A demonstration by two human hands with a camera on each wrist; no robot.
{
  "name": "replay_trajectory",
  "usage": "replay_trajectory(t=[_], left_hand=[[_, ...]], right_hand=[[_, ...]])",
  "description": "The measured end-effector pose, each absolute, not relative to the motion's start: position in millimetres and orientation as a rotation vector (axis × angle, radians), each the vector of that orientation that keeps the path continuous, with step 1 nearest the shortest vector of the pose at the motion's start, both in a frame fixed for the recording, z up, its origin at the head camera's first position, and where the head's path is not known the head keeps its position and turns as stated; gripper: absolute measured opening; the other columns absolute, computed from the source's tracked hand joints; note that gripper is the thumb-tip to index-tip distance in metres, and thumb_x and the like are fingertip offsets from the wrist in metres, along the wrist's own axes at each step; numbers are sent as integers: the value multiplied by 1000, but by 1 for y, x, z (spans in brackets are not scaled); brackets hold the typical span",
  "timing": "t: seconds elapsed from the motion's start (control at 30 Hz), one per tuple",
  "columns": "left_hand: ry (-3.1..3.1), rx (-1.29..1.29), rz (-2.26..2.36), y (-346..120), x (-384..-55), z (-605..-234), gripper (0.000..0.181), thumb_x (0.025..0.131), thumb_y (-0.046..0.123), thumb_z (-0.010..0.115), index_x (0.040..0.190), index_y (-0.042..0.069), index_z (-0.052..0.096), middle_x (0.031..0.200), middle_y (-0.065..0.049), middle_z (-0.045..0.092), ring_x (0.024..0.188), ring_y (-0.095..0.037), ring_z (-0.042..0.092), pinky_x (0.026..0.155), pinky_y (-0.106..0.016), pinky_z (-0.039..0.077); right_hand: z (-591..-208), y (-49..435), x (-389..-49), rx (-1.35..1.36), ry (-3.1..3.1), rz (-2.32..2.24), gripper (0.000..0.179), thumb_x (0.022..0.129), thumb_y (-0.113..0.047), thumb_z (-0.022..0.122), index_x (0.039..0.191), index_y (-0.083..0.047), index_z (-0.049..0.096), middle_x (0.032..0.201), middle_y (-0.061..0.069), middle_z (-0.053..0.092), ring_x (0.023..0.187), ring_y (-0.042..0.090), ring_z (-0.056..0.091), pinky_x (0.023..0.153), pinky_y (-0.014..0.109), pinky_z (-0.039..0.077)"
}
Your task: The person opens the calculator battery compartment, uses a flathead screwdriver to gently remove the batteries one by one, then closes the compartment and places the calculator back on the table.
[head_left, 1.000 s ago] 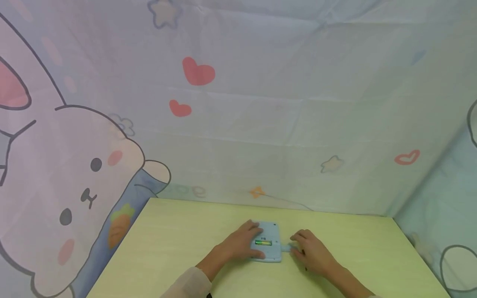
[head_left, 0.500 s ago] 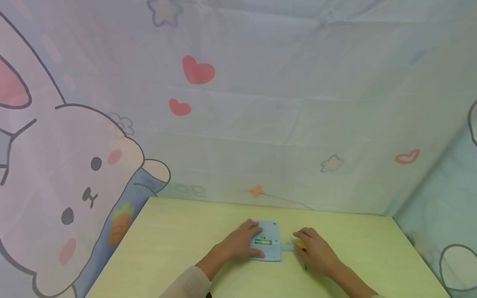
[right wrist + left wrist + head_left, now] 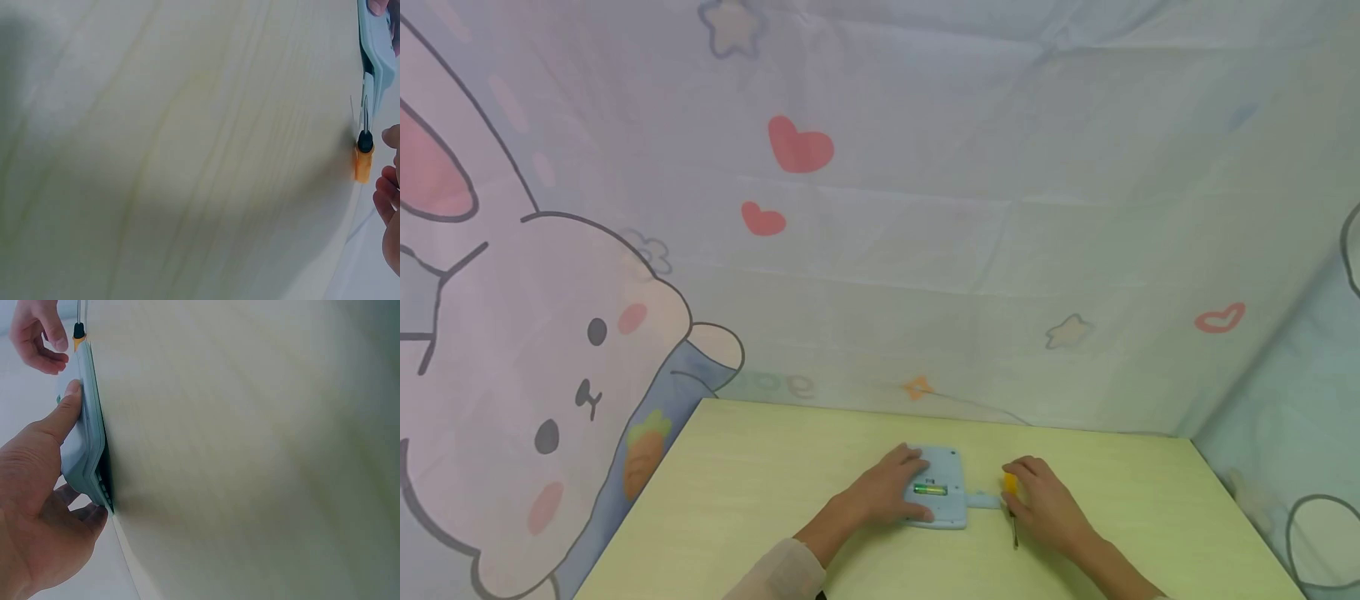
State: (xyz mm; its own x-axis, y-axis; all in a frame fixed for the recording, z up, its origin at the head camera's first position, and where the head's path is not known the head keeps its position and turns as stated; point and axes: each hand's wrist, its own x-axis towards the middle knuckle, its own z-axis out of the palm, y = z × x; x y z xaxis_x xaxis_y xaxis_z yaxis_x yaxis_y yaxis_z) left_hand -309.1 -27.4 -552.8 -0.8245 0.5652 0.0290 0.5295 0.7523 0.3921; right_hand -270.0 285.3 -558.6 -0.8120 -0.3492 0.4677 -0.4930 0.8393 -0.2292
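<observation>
A yellow table point(image 3: 775, 471) meets a printed cloth backdrop point(image 3: 880, 267) beyond the light-blue device point(image 3: 947, 468) on it, a green battery point(image 3: 930, 490) exposed in its upturned face. The left hand point(image 3: 886, 490) grips the device from its left, thumb and fingers across near and far edges, probably to steady it. Right of the device, the right hand point(image 3: 1043, 504) hovers loosely curved, holding nothing, by a yellow-handled screwdriver point(image 3: 364, 164), perhaps for easy reach

Device point(image 3: 946, 465): we see pale blue.
Strip point(image 3: 983, 501): pale blue too, as far as we can tell.
Battery point(image 3: 931, 490): bright green, yellowish in places.
Screwdriver point(image 3: 365, 142): we make out orange-yellow, black and silvery stretches.
Tabletop point(image 3: 790, 450): pale yellow, streaked with wood grain.
Cloth point(image 3: 925, 275): pale lilac-grey, patterned with red hearts point(image 3: 801, 148).
Rabbit print point(image 3: 580, 358): whitish pink, outlined in grey.
Sleeve point(image 3: 782, 573): we see beige.
</observation>
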Motion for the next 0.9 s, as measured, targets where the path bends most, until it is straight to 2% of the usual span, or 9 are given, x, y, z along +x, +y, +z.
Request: replay_trajectory(t=[0.37,0.9], left_hand=[[2857,884,589,-29,-308,-553,87,88,64,78,157,18,52,168,-3,38,160,-28,25,125,-43,32],[2859,886,585,-28,-308,-553,86,88,64,78,157,19,52,168,-1,38,160,-28,26,125,-43,33]], right_hand=[[-561,290,-273,644,-2568,513,38,85,-7,87,119,1,73,112,8,67,106,27,63,89,46,58],[-563,292,-271,533,-2629,591,32,89,-10,85,117,-1,73,104,5,67,98,23,64,82,42,59]])
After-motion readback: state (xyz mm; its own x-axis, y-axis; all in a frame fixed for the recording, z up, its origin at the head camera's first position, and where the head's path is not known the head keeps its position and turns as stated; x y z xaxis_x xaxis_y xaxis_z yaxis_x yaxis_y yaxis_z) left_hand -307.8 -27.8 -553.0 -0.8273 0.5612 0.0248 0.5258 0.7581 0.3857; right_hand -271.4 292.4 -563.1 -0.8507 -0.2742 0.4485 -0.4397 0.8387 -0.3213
